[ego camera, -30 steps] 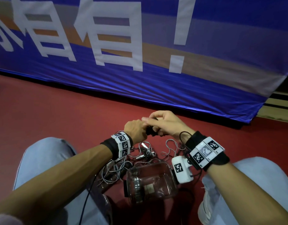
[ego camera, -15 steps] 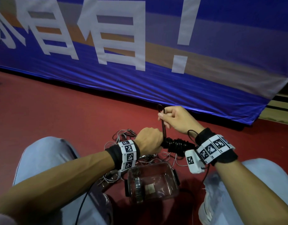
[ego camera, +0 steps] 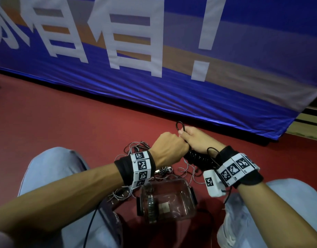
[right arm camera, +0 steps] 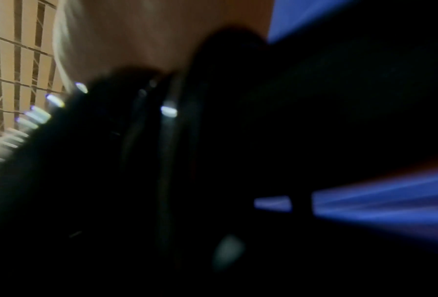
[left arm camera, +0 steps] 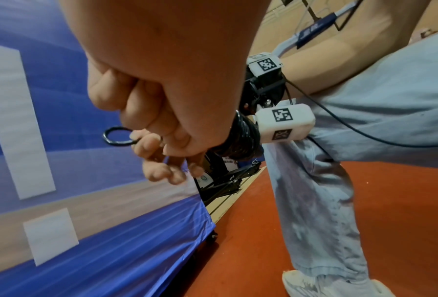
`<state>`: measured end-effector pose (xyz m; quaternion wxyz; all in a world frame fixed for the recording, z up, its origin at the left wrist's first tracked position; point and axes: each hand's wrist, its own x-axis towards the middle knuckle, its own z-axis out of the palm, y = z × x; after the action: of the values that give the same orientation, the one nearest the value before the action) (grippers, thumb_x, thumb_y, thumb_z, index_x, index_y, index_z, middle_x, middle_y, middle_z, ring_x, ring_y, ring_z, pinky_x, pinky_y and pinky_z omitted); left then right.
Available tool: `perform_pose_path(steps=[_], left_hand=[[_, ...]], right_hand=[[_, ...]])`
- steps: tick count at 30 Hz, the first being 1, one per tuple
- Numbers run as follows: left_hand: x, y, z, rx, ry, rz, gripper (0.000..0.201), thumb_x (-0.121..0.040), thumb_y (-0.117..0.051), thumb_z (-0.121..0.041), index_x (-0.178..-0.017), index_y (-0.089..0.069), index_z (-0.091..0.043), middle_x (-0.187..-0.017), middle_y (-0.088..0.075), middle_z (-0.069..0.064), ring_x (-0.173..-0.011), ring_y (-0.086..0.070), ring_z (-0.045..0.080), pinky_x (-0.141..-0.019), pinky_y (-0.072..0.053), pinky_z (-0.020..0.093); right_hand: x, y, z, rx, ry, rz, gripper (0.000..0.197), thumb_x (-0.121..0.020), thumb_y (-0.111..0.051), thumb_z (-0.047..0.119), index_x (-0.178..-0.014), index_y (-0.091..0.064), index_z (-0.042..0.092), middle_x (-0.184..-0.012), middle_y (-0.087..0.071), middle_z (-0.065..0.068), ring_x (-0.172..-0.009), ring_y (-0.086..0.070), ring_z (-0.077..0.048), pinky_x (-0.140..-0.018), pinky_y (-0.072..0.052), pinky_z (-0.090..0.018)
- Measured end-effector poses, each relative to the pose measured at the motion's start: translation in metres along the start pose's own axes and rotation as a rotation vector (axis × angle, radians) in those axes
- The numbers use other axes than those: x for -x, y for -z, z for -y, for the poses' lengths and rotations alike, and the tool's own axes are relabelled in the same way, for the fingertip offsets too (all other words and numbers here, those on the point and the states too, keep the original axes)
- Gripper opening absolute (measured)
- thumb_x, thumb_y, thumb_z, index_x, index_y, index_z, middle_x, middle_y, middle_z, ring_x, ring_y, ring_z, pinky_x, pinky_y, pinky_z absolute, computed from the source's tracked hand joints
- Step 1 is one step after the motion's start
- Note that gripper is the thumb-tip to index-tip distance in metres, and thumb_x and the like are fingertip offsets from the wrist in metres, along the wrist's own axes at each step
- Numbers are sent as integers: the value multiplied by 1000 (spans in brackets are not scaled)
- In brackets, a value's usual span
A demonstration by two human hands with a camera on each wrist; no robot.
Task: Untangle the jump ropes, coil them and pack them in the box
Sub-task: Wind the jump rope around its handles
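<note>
Black rope (ego camera: 197, 158) is wound tight; our left hand (ego camera: 169, 147) grips the coil, our right hand (ego camera: 198, 140) pinches its loop (ego camera: 180, 125). Slip now and we reckon the coil springs loose over the box (ego camera: 167, 199).

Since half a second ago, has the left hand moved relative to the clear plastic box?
Yes. The left hand has risen away from the clear plastic box, towards the blue banner, meeting the right hand.
</note>
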<state>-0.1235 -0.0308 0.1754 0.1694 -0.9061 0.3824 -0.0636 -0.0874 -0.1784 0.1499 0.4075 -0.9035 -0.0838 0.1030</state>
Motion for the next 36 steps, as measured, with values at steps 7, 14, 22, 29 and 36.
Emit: perform_pose_path(steps=[7,14,22,29,36], left_hand=[[-1,5,6,-40,-15,-47,17,-80,-73,-23,-68,-61,-17,-59,-64,-1,-43,-42,21,-47,-25,27],[-6,3,0,20,103,21,22,-91,-66,-32,-98,-64,-11,-92,-71,4,-79,-68,27,-60,-36,34],[-13,-5,12,267,42,46,23,-91,-65,-32,-96,-62,-9,-97,-70,9,-86,-67,32,-66,-43,36],[-16,-13,35,818,-12,185,24,-85,-70,-26,-101,-63,-11,-81,-68,5,-64,-58,15,-61,-50,30],[-14,1,48,1653,121,145,23,-93,-52,-19,-104,-57,1,-70,-46,0,-48,-33,12,-47,-21,28]], right_hand=[[-2,-4,3,-212,-155,-3,35,-109,-44,29,-76,-55,22,-77,-59,-5,-79,-55,-28,-79,-45,-50],[-6,-9,3,-74,-193,-63,36,-110,-40,34,-79,-52,19,-79,-61,-6,-75,-60,-28,-75,-50,-43],[-1,-10,8,19,-222,-91,32,-108,-37,35,-95,-55,11,-95,-69,-18,-86,-69,-40,-83,-57,-53],[2,-1,10,139,-180,-216,26,-110,-37,23,-103,-56,6,-97,-63,-10,-70,-52,-13,-54,-33,-24],[-1,10,10,-88,-32,-592,27,-110,-34,23,-100,-51,5,-87,-65,-13,-72,-60,-29,-58,-39,-39]])
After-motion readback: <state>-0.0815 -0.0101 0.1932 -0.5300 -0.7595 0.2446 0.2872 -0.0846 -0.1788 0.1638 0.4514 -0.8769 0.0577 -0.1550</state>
